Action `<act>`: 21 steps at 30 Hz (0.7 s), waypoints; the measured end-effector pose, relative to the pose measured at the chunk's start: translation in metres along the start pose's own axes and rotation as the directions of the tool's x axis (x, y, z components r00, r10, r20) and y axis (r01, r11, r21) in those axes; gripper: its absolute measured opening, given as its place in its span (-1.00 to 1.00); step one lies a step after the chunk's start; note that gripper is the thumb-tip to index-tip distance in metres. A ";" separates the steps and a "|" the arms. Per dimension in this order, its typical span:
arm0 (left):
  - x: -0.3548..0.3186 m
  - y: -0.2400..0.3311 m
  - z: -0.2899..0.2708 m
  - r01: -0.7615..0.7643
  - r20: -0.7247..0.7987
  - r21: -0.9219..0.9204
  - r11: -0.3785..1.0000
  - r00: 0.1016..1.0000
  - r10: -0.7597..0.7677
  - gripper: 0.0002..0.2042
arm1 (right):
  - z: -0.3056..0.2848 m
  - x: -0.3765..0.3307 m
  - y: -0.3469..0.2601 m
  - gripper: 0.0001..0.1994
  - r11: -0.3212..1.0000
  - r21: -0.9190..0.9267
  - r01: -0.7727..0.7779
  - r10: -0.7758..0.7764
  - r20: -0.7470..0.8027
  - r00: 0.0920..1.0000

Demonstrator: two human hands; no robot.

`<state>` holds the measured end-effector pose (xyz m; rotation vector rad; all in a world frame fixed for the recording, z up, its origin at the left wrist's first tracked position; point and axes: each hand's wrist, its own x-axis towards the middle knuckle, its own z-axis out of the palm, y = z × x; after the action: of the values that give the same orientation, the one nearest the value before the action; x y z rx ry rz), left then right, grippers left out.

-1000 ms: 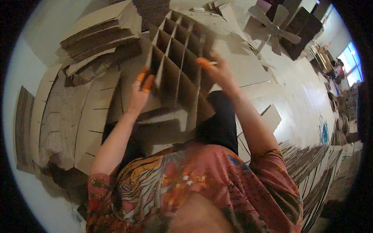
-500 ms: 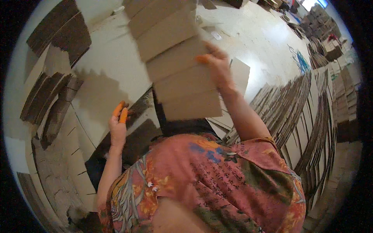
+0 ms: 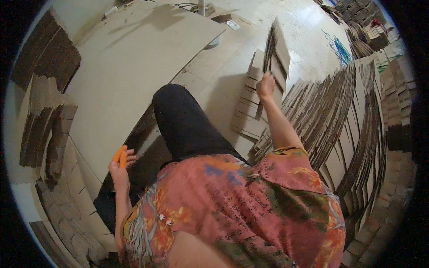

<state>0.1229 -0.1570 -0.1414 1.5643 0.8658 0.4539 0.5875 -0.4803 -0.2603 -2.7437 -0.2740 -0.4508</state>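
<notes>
My right hand is closed on a bundle of flat brown cardboard sheets, tilted nearly edge-on at the far end of the right-hand row. Just beside and under it, more slotted cardboard rests against the floor. Near the low board's edge on the left, my left hand hangs with nothing in it, its fingers loosely bent and apart. Orange finger covers sit on some of its fingers. How many sheets the right hand grips cannot be made out.
A wide, low beige board lies ahead of my black-trousered knee. To the right runs a long row of leaning cardboard. Stacks of folded cardboard stand at the left. Blue cords lie on the floor.
The cardboard has swung from above the board to the right, turning edge-on, with my right hand still holding it. My left hand has drawn back left and nearer to me.
</notes>
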 end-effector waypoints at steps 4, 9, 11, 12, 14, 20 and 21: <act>-0.015 -0.010 -0.012 0.110 -0.118 -0.034 0.993 0.987 -0.113 -0.71 | 0.020 -0.040 -0.021 -0.70 0.951 -0.119 -0.285 0.300 0.572 0.764; -0.013 0.006 -0.015 0.130 -0.156 0.019 0.991 0.980 -0.125 -0.72 | 0.092 -0.053 0.010 -0.75 0.910 -0.113 -0.400 0.412 0.376 0.830; -0.019 0.005 -0.024 0.104 -0.191 0.016 0.994 0.977 -0.099 -0.72 | 0.087 -0.044 0.009 -0.76 0.937 -0.105 -0.333 0.349 0.289 0.891; -0.022 0.006 -0.027 0.092 -0.199 0.040 0.995 0.977 -0.083 -0.72 | 0.095 -0.038 0.013 -0.76 0.945 -0.153 -0.290 0.321 0.247 0.914; -0.017 0.022 -0.031 0.053 -0.210 0.061 0.997 0.977 -0.040 -0.72 | 0.141 -0.021 0.051 -0.76 0.921 -0.318 -0.223 0.274 0.124 0.954; 0.010 0.064 -0.084 -0.109 -0.326 0.407 0.907 0.910 0.256 -0.72 | 0.078 -0.002 0.014 -0.47 0.997 -0.075 -0.006 0.053 0.648 0.760; 0.021 0.080 -0.098 -0.096 -0.352 0.564 0.820 0.870 0.344 -0.72 | 0.089 -0.005 0.017 -0.47 0.998 0.022 0.059 -0.061 0.560 0.827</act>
<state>0.0875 -0.0752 -0.0492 2.1416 1.2328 0.8175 0.6115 -0.4638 -0.3466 -2.8053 -0.5033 0.3655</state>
